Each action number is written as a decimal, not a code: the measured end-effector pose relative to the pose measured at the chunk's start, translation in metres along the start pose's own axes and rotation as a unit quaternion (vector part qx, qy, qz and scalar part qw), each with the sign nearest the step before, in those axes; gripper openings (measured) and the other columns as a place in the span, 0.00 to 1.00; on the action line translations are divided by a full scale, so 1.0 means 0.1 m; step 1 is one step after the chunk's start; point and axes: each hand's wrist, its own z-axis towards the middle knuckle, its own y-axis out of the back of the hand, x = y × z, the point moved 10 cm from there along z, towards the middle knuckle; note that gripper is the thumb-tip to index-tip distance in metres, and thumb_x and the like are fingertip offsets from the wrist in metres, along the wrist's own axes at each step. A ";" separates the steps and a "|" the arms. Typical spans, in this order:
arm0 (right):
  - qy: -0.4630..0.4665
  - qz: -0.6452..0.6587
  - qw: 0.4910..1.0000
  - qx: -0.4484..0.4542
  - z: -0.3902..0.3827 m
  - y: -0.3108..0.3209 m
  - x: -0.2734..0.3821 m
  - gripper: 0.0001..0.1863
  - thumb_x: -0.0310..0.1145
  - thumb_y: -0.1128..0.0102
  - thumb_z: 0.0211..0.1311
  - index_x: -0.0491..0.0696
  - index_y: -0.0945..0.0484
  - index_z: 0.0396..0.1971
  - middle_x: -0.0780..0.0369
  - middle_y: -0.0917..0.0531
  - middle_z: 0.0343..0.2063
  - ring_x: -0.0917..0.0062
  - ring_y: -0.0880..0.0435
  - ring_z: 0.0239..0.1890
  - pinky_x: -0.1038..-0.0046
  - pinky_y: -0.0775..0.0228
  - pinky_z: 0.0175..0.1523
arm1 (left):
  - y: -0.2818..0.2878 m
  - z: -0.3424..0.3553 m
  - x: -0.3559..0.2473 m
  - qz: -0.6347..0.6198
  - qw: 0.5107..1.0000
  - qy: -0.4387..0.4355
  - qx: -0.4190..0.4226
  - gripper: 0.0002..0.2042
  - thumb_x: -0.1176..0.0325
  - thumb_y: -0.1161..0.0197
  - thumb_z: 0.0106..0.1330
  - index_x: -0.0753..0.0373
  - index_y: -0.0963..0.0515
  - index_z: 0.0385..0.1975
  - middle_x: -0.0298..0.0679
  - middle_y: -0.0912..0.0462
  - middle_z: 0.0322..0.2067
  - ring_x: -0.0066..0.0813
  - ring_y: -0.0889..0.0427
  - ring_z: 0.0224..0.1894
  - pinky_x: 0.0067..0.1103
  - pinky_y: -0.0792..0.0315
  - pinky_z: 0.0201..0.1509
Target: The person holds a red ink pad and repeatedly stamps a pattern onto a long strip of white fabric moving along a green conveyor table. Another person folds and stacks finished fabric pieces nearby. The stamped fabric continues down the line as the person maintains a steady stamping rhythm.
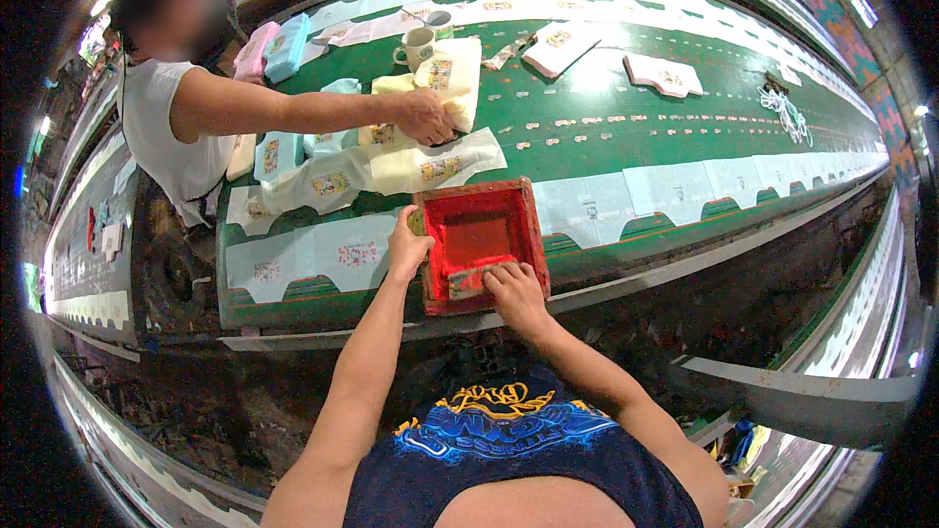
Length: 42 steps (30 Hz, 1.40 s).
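Observation:
My left hand (409, 246) grips the left side of a wooden screen frame (530, 235) smeared with red ink, lying on the near edge of the long green table (724, 122). My right hand (514, 286) holds a squeegee (467, 282) inside the frame, along its lower side over the red ink. Pale blue cut fabric pieces (587, 205) lie in a row to the right of the frame, and others with small printed marks (293, 264) lie to its left.
A co-worker's hand (425, 119) reaches over yellow printed pieces (440, 78) at the upper left. Mugs (416, 49), pink and blue stacks (284, 47), pink pieces (660, 76) and a white cord bundle (787, 117) sit farther back. A metal rail (646, 284) borders the table's near edge.

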 end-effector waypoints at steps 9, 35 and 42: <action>-0.035 -0.006 0.998 0.053 1.23 -0.20 -0.60 0.12 0.27 0.37 0.51 0.50 0.16 0.38 0.63 0.13 0.41 0.66 0.17 0.50 0.58 0.29 0.54 | 0.04 0.05 -0.04 0.076 0.995 -0.061 -0.027 0.38 0.72 0.25 0.47 0.48 0.29 0.63 0.49 0.12 0.47 0.53 0.13 0.51 0.40 0.20 0.53; -0.052 -0.002 0.999 -0.013 -0.41 0.93 -1.60 0.15 0.25 0.38 0.51 0.50 0.17 0.42 0.65 0.14 0.44 0.68 0.17 0.50 0.60 0.30 0.57 | -1.56 -0.31 -1.12 -0.064 0.990 -0.124 -0.026 0.37 0.80 0.30 0.46 0.57 0.27 0.63 0.42 0.16 0.54 0.39 0.17 0.57 0.31 0.23 0.60; -0.043 0.001 0.999 -0.002 -0.77 1.01 -2.25 0.16 0.25 0.37 0.52 0.49 0.18 0.44 0.63 0.14 0.46 0.67 0.18 0.52 0.60 0.30 0.58 | -2.20 -0.38 -1.33 -0.030 0.997 -0.069 -0.026 0.36 0.79 0.29 0.46 0.55 0.26 0.61 0.46 0.15 0.54 0.42 0.16 0.56 0.33 0.22 0.59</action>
